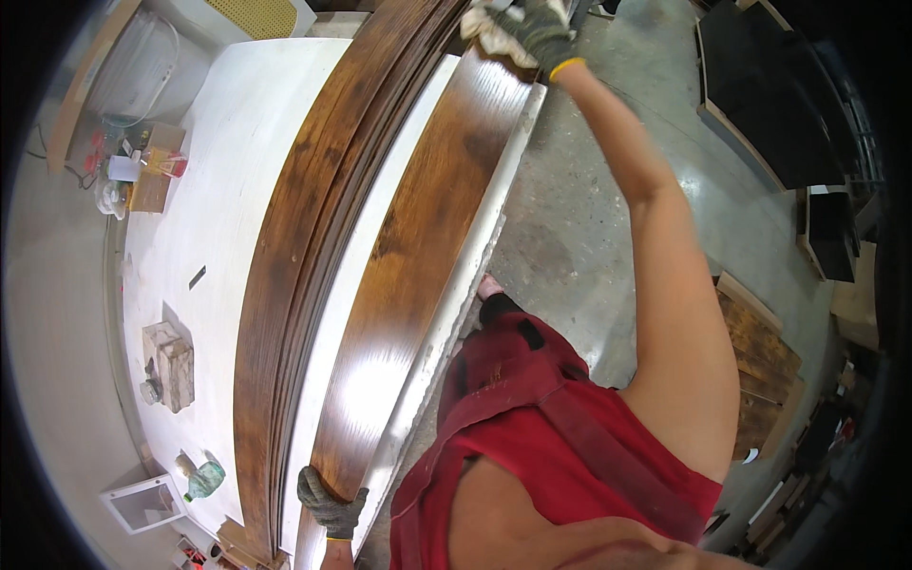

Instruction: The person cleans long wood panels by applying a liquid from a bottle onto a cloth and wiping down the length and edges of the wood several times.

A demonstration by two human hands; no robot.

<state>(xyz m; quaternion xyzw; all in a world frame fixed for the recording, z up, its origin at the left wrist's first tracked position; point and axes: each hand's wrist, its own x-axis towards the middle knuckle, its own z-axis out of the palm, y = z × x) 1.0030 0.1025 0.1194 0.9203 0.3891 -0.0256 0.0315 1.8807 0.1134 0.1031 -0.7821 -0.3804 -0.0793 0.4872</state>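
A long brown-stained wooden plank (418,237) lies lengthwise along the near side of a white worktable (214,247), its surface glossy in places. At its lower end my left hand (331,503), in a dark grey knit glove, spans the plank's width, fingers at one edge and thumb at the other. My right arm is stretched to the far end. There my right hand (546,38), in a similar glove with a yellow cuff, is closed on a crumpled pale cloth (494,36) against the plank. Some of its fingers are hidden.
Several stained planks (285,209) are stacked beside the plank. A wrapped box (169,366), a green plastic bottle (203,481) and a cardboard box (157,169) stand on the table. Black panels (774,95) and brown boards (755,370) lie to the right.
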